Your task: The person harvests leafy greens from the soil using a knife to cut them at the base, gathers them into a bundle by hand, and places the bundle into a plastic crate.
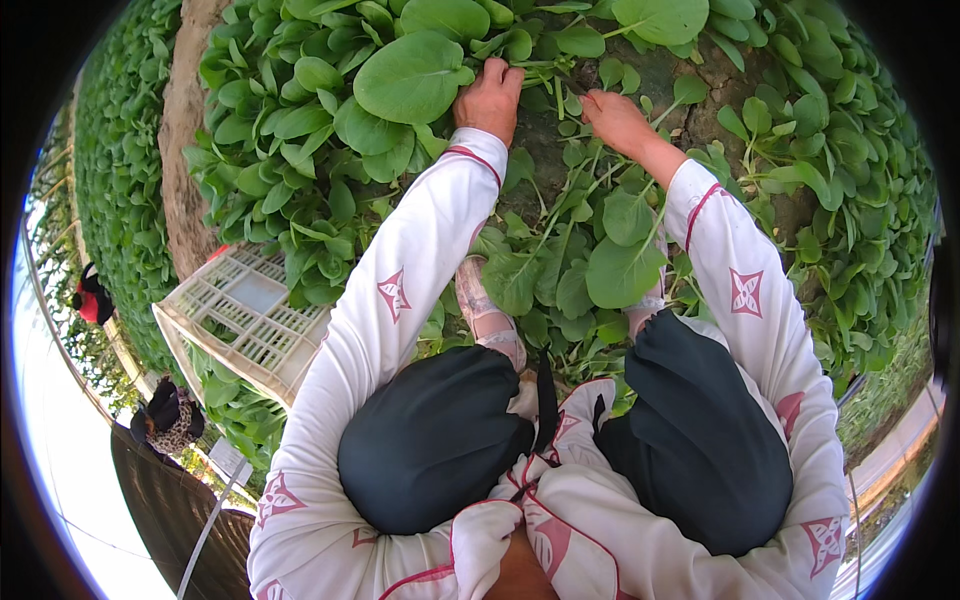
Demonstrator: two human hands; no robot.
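Observation:
My left hand (491,97) is closed around the stems of a leafy green plant (536,73) with broad round leaves, much like choy sum. A large leaf (409,79) of the greens spreads out just left of that hand. My right hand (619,124) grips a small knife (576,84), whose handle is mostly covered by the fingers. Its dark blade points up and left, close to the pale stem base of the plant; whether it touches cannot be made out. Below the hands, loose greens (559,270) lie on the soil between my feet.
A whitish plastic crate (247,300) with a slatted side stands by my left arm, greens showing through and below it. Dense greens (862,187) grow on the right. A dirt strip (184,142) runs along the left. Two people (94,296) (171,418) are farther off at left.

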